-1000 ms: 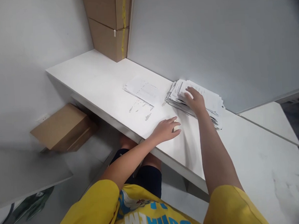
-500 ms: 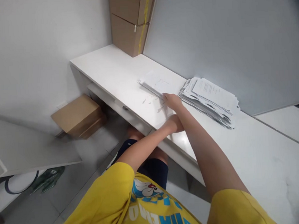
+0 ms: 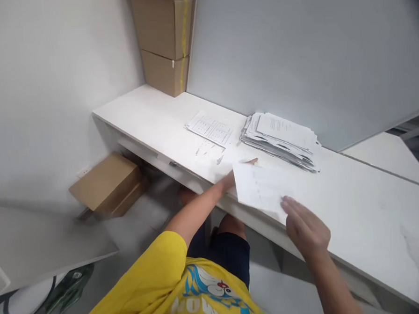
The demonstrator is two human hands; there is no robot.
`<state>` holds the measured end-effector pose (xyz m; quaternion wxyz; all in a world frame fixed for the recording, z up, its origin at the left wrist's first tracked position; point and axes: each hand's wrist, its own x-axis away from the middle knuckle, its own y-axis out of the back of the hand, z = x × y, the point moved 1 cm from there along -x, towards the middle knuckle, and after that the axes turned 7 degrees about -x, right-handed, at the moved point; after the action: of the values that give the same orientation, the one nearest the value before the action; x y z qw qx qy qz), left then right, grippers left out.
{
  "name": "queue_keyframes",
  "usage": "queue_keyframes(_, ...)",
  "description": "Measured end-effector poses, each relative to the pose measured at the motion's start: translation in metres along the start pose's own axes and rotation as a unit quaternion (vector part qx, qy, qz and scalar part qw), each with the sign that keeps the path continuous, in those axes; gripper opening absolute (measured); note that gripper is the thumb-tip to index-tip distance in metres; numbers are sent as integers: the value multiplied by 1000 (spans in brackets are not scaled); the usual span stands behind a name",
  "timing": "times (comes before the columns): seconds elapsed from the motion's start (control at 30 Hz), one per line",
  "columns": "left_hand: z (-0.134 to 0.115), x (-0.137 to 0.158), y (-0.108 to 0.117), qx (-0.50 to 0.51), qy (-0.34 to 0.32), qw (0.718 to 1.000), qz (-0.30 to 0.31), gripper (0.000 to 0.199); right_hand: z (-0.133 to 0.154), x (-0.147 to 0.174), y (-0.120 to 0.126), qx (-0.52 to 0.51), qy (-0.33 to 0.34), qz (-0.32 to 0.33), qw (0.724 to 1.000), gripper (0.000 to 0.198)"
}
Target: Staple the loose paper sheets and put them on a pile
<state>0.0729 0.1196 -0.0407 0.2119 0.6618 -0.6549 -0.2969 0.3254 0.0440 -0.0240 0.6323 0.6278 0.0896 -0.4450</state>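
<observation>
My right hand pinches the lower right edge of a white sheet of paper, which is held tilted over the front of the desk. Faint marks show on the sheet. Behind it is my left hand, low over the desk edge. One fingertip shows past the sheet's top, but most fingers are hidden. A thin stack of printed sheets with table grids lies beyond my hands. To its right stands a thick, uneven pile of papers.
The white desk runs along a grey panel. Cardboard boxes are stacked at its far left end. Another cardboard box sits on the floor to the left. Dark scuff marks show on the desktop.
My right hand has come away from the thin stack, toward me and to the right, with a sheet in it. Printed grids now show on the stack. The camera view has shifted slightly.
</observation>
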Motion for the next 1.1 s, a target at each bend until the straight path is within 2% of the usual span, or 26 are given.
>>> queue_keyframes(0.07, 5, -5, 1, 21, -23, 999, 23, 42, 12, 34, 0, -5, -2, 35, 999, 39)
queue_keyframes(0.13, 8, -5, 1, 68, -38, 996, 44, 33, 26, 54, -7, -3, -35, 68, 997, 36)
queue_keyframes(0.23, 12, -2, 1, 148, -44, 986, 64, 46, 41, 65, -23, 9, -112, 99, 989, 37)
queue_keyframes(0.3, 14, -4, 4, 176, -51, 981, 70, 49, 41, 67, -32, 21, -145, 98, 984, 39)
queue_keyframes(0.43, 18, -10, 10, 265, -61, 959, 77, 41, 34, 69, -41, 64, -126, 46, 989, 41)
queue_keyframes(0.57, 22, -5, 14, 413, -52, 909, 2, 36, 32, 72, -45, 107, -116, -6, 987, 45)
queue_keyframes(0.63, 22, -2, 14, 444, -34, 895, -27, 38, 32, 73, -47, 116, -123, -23, 985, 48)
queue_keyframes(0.7, 21, 2, 13, 425, -19, 904, -45, 37, 32, 75, -50, 123, -127, -43, 983, 49)
queue_keyframes(0.8, 16, 6, 10, 339, 3, 939, -58, 30, 34, 81, -60, 125, -137, -75, 980, 51)
queue_keyframes(0.87, 13, 8, 7, 299, 14, 953, -51, 29, 35, 85, -67, 122, -152, -93, 976, 52)
queue_keyframes(1.0, 12, 9, 6, 291, 1, 956, -45, 29, 38, 86, -75, 121, -169, -107, 972, 52)
queue_keyframes(1.1, 13, 9, 7, 289, 4, 957, -40, 29, 40, 80, -69, 131, -169, -95, 972, 49)
